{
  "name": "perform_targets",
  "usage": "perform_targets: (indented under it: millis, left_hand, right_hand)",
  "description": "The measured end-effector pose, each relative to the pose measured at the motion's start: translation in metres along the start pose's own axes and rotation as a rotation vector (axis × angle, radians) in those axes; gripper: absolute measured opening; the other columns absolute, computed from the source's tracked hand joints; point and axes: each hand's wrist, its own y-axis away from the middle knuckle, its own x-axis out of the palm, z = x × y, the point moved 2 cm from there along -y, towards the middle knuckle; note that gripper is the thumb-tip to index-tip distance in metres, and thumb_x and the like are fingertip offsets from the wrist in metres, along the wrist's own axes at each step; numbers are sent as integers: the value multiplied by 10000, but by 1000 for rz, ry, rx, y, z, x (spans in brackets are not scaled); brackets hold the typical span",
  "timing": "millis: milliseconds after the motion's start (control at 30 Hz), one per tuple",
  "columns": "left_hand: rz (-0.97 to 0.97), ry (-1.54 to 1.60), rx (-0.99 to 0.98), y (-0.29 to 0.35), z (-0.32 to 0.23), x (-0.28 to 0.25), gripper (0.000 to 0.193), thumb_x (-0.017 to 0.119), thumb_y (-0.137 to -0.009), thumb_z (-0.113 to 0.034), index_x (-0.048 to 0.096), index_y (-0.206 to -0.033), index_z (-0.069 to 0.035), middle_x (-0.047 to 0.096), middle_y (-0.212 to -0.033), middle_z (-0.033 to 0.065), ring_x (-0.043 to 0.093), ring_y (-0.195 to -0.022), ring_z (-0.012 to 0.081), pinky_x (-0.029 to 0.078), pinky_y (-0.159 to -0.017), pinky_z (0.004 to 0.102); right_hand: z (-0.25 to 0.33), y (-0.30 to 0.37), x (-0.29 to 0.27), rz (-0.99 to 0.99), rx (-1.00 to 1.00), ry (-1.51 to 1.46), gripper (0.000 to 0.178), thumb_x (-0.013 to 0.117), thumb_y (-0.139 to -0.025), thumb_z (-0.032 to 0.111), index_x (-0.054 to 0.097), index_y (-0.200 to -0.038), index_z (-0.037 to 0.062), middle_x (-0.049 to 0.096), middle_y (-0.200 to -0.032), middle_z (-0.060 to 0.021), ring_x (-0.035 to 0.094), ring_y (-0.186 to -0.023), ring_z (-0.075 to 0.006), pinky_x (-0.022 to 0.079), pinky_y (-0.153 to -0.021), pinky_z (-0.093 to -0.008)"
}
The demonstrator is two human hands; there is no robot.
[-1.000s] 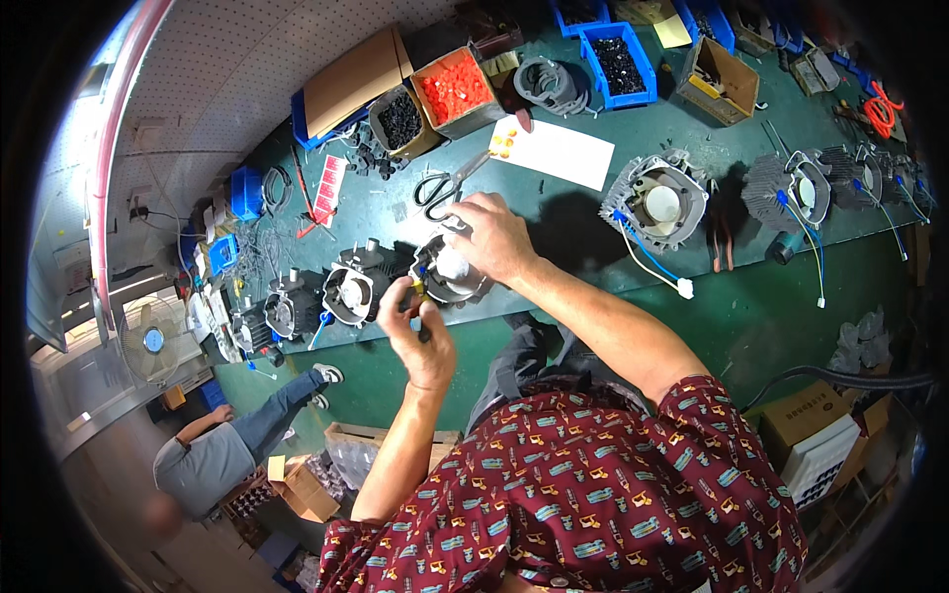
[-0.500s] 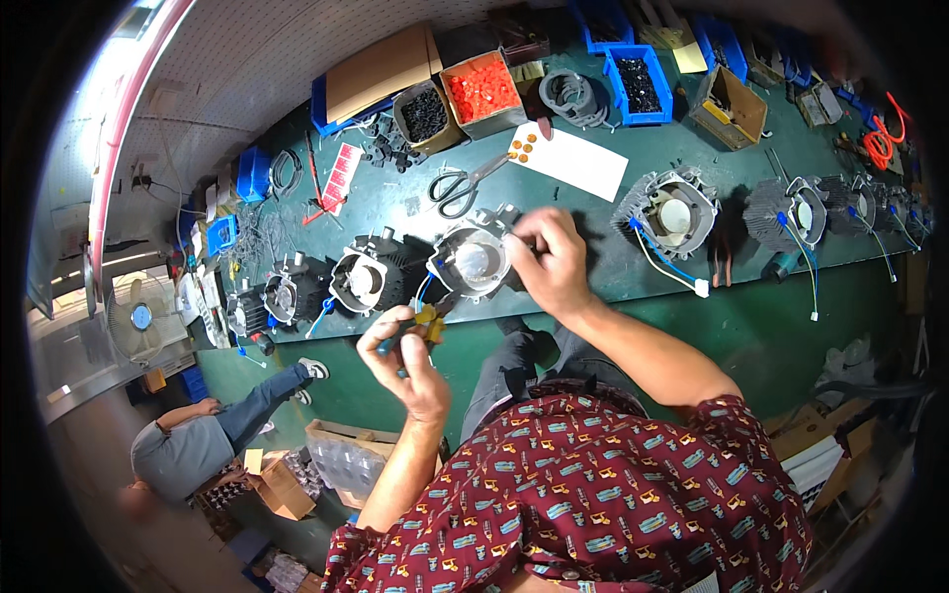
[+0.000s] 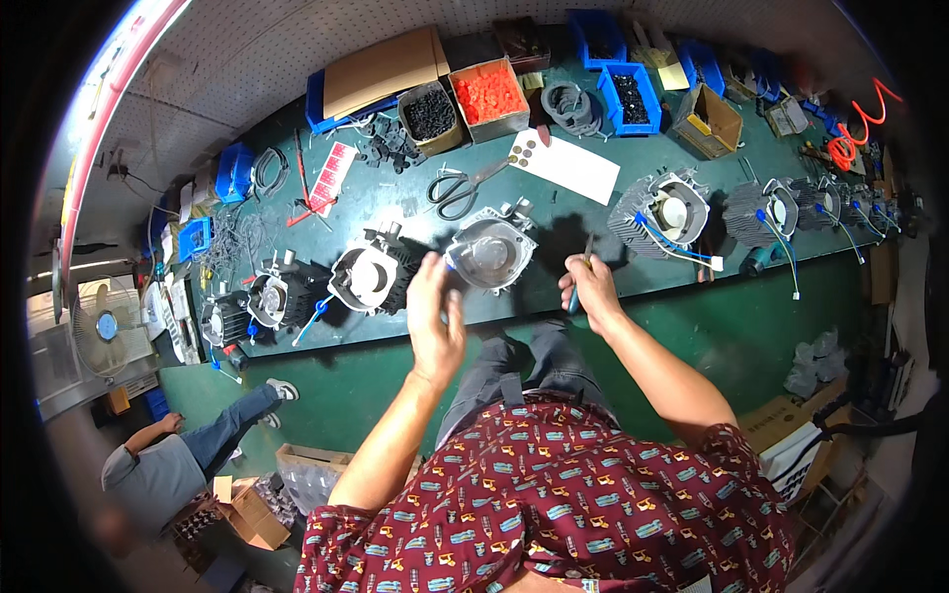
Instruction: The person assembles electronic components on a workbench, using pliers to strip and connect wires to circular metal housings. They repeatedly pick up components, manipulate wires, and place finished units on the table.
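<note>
A grey finned metal housing [image 3: 492,252] with a round, shiny recess stands near the front edge of the green workbench. My left hand [image 3: 433,321] is at its left side, fingers stretched and thumb apart, fingertips close to the housing's blue wire sleeve. I cannot make out whether they touch it. To the right of the housing, my right hand [image 3: 593,292] is closed around a slim tool [image 3: 588,249] with a thin pointed tip and a blue handle. Its tip points away from me, and the fingers hide its middle.
More housings with wires stand left [image 3: 364,279] and right [image 3: 664,212]. Behind lie black-handled scissors [image 3: 457,193], a white sheet [image 3: 583,176] with round discs, a box of red parts [image 3: 489,96] and a blue bin [image 3: 630,99]. Another person [image 3: 163,465] is at lower left.
My left hand has moved up to the housing's left side; the yellow thing near its fingers no longer shows there. My right hand has drawn back from the housing to its right, now with the slim tool.
</note>
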Motion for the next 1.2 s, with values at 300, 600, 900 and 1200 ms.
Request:
perform_targets:
  millis: [300, 600, 900, 1200]
  left_hand:
    - [165, 545, -629, -2, 107, 49, 316, 546, -1078, -127, 632, -1342, 23, 644, -837, -25, 522, -681, 45, 494, -628, 237]
    - [266, 981, -970, -13, 85, 34, 180, 588, -1063, -155, 664, -1172, -34, 650, -976, 41, 629, -858, 129, 611, -794, 318]
    - [196, 1091, -1025, -9, 90, 41, 139, 602, -1053, -128, 677, -1132, -42, 661, -931, 35, 625, -789, 126, 596, -718, 290]
    - [209, 1007, -966, -5, 88, 38, 210, 606, -1049, -110, 656, -1231, -18, 687, -993, 46, 662, -866, 129, 614, -754, 302]
  right_hand:
    - [-52, -8, 0, -360, -647, 466, 138, 683, -896, 129, 677, -959, 6, 729, -959, -165, 699, -842, -267, 551, -781, -404]
    - [-41, 72, 149, 548, 290, -112, 273, 609, -1043, 268, 665, -1152, 24, 641, -861, -55, 696, -789, -188, 573, -697, -328]
    - [-24, 72, 154, 245, -454, 657, 243, 624, -992, 219, 639, -938, -17, 662, -787, -109, 690, -692, -184, 538, -570, -358]
    - [-18, 68, 134, 489, -537, 660, 181, 648, -979, 195, 653, -948, 17, 672, -782, -142, 684, -705, -242, 546, -652, -410]
